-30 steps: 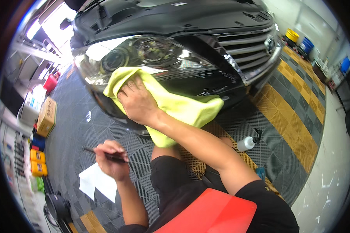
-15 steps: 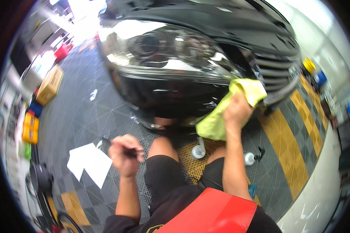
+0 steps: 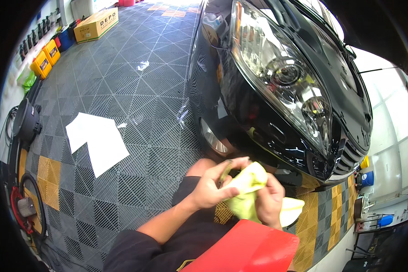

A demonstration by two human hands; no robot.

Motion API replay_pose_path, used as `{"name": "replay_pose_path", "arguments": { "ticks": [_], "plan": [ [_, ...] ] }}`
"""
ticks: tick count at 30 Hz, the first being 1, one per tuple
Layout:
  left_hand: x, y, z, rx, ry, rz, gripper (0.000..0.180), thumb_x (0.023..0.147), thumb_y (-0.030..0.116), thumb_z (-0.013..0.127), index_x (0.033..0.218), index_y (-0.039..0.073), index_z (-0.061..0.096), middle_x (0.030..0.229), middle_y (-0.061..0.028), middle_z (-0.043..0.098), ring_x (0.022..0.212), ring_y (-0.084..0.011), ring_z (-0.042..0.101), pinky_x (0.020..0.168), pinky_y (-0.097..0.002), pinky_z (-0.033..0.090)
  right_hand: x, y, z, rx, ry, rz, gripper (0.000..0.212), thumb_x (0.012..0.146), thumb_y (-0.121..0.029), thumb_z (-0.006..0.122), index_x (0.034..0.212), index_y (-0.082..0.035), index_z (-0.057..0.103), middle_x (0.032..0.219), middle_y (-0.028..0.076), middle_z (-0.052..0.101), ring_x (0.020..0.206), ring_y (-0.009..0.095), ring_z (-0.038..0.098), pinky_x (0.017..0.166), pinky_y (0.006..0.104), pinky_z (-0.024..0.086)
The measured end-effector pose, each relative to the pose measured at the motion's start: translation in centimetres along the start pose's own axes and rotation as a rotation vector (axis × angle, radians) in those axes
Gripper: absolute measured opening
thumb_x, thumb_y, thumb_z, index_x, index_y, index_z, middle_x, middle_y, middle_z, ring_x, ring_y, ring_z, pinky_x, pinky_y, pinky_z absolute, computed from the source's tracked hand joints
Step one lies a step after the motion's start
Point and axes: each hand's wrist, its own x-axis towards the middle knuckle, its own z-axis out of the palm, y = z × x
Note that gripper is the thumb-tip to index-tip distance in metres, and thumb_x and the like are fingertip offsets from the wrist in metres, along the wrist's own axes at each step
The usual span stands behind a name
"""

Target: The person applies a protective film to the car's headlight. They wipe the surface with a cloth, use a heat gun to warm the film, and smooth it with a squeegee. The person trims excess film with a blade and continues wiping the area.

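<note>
Both my hands meet in front of the car's black bumper (image 3: 258, 122), at its lower edge. My right hand (image 3: 271, 201) grips a yellow-green microfiber cloth (image 3: 244, 206), which is bunched up, with one end hanging below the fingers. My left hand (image 3: 213, 183) is closed around a small dark tool (image 3: 225, 172) whose shape is mostly hidden by the fingers. The cloth's bunched top lies against the left fingertips and the tool. Above the bumper is the clear headlight (image 3: 285, 75); neither hand touches it.
White sheets (image 3: 99, 140) lie on the grey tiled floor (image 3: 163, 90) to the left, with scraps of clear film (image 3: 143, 66). A cardboard box (image 3: 96, 26) and yellow jugs (image 3: 41, 65) stand far left. A red flat piece (image 3: 245, 249) is close to my body.
My right hand has brought the cloth down and away from the bumper below the headlight. My left hand has come in from the left to meet it. My view has turned leftward.
</note>
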Motion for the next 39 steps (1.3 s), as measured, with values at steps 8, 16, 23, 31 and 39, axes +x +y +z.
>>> {"name": "replay_pose_path", "arguments": {
  "ticks": [8,16,23,31,39],
  "plan": [
    [-0.5,0.1,-5.5,0.315,0.28,0.01,0.019,0.091,0.015,0.082,0.098,0.0,0.072,0.084,-0.003,0.066,0.075,-0.0126,0.062,0.069,-0.0279,0.05,3.7,1.6,5.1,-0.056,-0.223,0.207,0.032,0.104,-0.005,0.058,0.135,0.003,0.061,0.124,0.01,0.069,0.114,0.014,0.064,0.099,0.0295,0.05],
    [-2.1,-1.3,-8.7,-0.226,0.48,-0.148,0.019,0.107,0.02,0.064,0.101,0.002,0.066,0.087,-0.0001,0.069,0.073,-0.0064,0.06,0.068,-0.0242,0.05,3.5,-1.2,6.9,-0.266,-0.378,-0.102,0.06,0.09,-0.01,0.073,0.144,0.004,0.052,0.137,0.02,0.061,0.123,0.03,0.061,0.102,0.0381,0.05],
    [0.0,1.4,-4.5,0.033,0.227,-0.107,0.015,0.1,0.015,0.072,0.099,0.001,0.07,0.087,-0.0005,0.066,0.076,-0.0067,0.06,0.067,-0.0249,0.048,1.6,1.8,6.3,-0.455,-0.253,0.116,0.035,0.088,-0.012,0.077,0.119,0.002,0.067,0.097,0.015,0.074,0.092,0.026,0.072,0.084,0.0354,0.054],
    [3.2,3.7,1.9,0.481,0.363,0.25,0.02,0.09,0.017,0.084,0.094,0.0,0.074,0.088,-0.0039,0.058,0.079,-0.009,0.054,0.068,-0.0258,0.044,3.7,-3.0,-3.3,0.002,-0.378,-0.025,0.038,0.1,-0.022,0.058,0.119,0.009,0.069,0.108,0.018,0.075,0.099,0.025,0.072,0.091,0.0399,0.055],
    [3.6,2.1,-1.3,-0.017,0.659,0.078,0.03,0.111,0.02,0.05,0.125,-0.001,0.066,0.101,-0.0061,0.064,0.051,-0.001,0.042,0.043,-0.017,0.032,12.2,-10.4,-6.0,0.651,-0.171,-0.619,0.052,0.111,-0.031,0.045,0.151,0.0,0.048,0.145,0.02,0.061,0.132,0.035,0.061,0.115,0.0539,0.047]
  ]
}}
